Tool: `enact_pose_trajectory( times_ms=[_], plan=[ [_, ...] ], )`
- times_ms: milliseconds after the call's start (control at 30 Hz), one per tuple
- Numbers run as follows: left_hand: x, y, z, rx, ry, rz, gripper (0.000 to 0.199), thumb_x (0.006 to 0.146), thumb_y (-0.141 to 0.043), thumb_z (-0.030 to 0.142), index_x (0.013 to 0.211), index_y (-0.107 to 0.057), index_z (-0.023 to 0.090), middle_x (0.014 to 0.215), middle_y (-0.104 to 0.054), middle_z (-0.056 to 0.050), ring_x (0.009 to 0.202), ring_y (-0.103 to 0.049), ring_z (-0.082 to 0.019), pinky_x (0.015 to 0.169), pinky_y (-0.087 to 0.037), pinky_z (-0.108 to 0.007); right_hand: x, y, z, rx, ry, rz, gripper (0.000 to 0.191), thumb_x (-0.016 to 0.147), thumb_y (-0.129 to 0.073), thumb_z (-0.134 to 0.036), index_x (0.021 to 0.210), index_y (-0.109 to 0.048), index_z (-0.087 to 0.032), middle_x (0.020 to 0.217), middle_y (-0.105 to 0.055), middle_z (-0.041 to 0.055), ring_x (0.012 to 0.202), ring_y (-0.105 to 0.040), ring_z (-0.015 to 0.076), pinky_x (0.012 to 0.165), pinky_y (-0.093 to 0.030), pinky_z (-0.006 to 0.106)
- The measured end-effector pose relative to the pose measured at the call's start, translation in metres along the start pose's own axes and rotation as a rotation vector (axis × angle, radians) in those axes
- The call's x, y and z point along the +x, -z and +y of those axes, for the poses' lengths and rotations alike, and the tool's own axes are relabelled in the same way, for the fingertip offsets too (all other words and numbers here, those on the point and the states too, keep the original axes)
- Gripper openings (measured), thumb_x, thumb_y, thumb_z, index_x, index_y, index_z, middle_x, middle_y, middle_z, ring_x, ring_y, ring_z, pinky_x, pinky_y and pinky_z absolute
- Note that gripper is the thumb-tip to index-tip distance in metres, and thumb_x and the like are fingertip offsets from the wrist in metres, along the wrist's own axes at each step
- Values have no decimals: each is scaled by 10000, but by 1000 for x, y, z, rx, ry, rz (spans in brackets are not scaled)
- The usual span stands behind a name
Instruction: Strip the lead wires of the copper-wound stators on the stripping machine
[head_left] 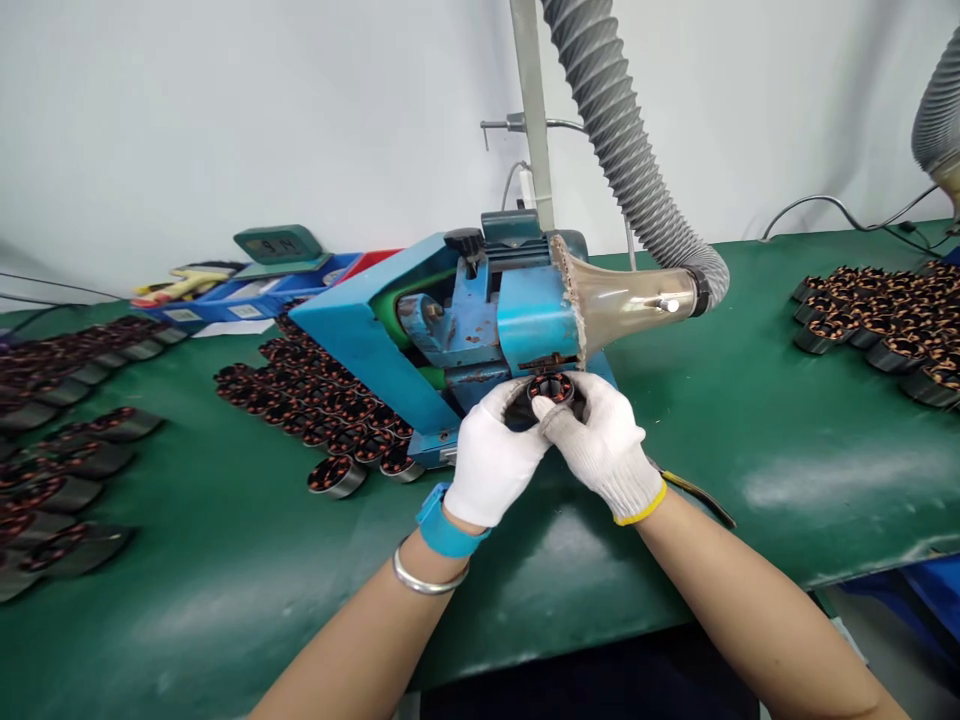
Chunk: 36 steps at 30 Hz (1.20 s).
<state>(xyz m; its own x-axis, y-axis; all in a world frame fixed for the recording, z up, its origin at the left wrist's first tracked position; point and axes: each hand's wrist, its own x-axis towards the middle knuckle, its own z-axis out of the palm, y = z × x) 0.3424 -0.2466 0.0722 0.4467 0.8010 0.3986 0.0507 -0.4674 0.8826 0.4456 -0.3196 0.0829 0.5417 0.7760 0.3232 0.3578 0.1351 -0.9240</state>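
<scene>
Several rows of dark cylindrical parts with copper windings [129, 426] lie at far left on the glossy green surface [225, 620]; a sleeve brushing them could knock the outer ones out of line.

Next, a packed cluster of similar wound rings [337, 480] stands against the blue metal machine [360, 335]. Risk: a bumped front ring scrapes its neighbours' windings.

The silver metal bangle [429, 584] and blue wristband [450, 532] sit near the machine; either could snag if the forearm goes in closer.

Left hand [495, 465], white-gloved, grasps the left side of the short dark ring with copper coils [551, 388], which is just in front of the machine's lower edge. Right hand [607, 440], also gloved, grips its right side, thumb at the rim. Likely faults: knit fabric slips on metal, thumb pressure nicks wire, or loose fibres catch if anything inside turns. Whether it is running: cannot tell.

Right of the hands, yellow-and-black-handled pliers [701, 495] lie near the right wrist; an elbow swing could sweep them aside.
</scene>
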Motion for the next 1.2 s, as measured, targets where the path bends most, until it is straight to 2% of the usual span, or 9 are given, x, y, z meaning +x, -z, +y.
enact_pose_trajectory(
  times_ms=[100,367,500,600,733,867,933,1067,1200],
  plan=[
    [0,-1,1,-29,5,0,333,707,-744,294,1003,-686,155,983,-749,-66,947,-699,-247,884,-570,-360,0,0,-2,26,-40,-18,314,794,-620,-415,977,-669,-164,896,-681,66,848,-643,240,804,-537,376],
    [-24,6,-11,-12,-135,-6,514,615,-816,263,1067,-590,169,1086,-697,-92,996,-684,-243,888,-578,-378,-18,12,2,-69,205,-129,404,756,-700,-369,1108,-636,-181,1089,-635,94,1001,-622,241,905,-523,388],
    [-29,7,-12,-35,-76,-9,463,653,-794,280,1043,-568,172,1028,-709,-88,931,-707,-234,831,-598,-368,-22,9,4,-50,300,-5,186,862,-605,-301,1008,-653,-196,1105,-630,90,1045,-604,224,954,-487,372],
    [-27,7,-9,-46,-46,131,487,620,-815,282,1006,-537,178,1006,-702,-74,901,-711,-225,811,-600,-368,-18,9,9,29,115,80,164,906,-528,-318,878,-629,-192,909,-658,64,870,-634,206,815,-520,344],
    [-22,13,-7,-5,-89,315,553,579,-843,280,1008,-505,192,965,-688,-40,886,-705,-212,804,-593,-369,-9,12,15,202,-249,11,276,885,-549,-447,840,-590,-178,727,-630,31,681,-617,183,633,-508,300],
    [-21,23,-8,194,-236,101,472,661,-788,282,1059,-552,193,1019,-667,-58,940,-686,-216,817,-580,-353,-12,10,7,231,-41,-75,362,749,-695,-380,1042,-609,-186,1063,-655,82,967,-632,223,842,-527,349],
    [-23,25,-9,287,-333,-20,406,682,-762,264,1038,-582,191,1030,-649,-69,961,-671,-219,834,-568,-345,-15,8,3,229,17,-89,317,744,-690,-347,1008,-628,-183,1079,-651,81,990,-620,215,887,-512,352],
    [-28,19,-11,233,-215,-8,426,652,-801,334,967,-552,190,967,-630,-53,868,-666,-204,779,-570,-335,-16,3,6,338,-272,-85,238,793,-618,-397,834,-632,-163,746,-635,23,662,-580,150,625,-497,272],
    [-28,11,-11,87,-37,83,493,636,-805,359,994,-508,197,966,-654,-49,868,-673,-211,783,-571,-358,-12,0,18,529,-405,-10,249,715,-649,-414,757,-580,-178,670,-603,0,614,-570,148,604,-489,270]
  ],
)
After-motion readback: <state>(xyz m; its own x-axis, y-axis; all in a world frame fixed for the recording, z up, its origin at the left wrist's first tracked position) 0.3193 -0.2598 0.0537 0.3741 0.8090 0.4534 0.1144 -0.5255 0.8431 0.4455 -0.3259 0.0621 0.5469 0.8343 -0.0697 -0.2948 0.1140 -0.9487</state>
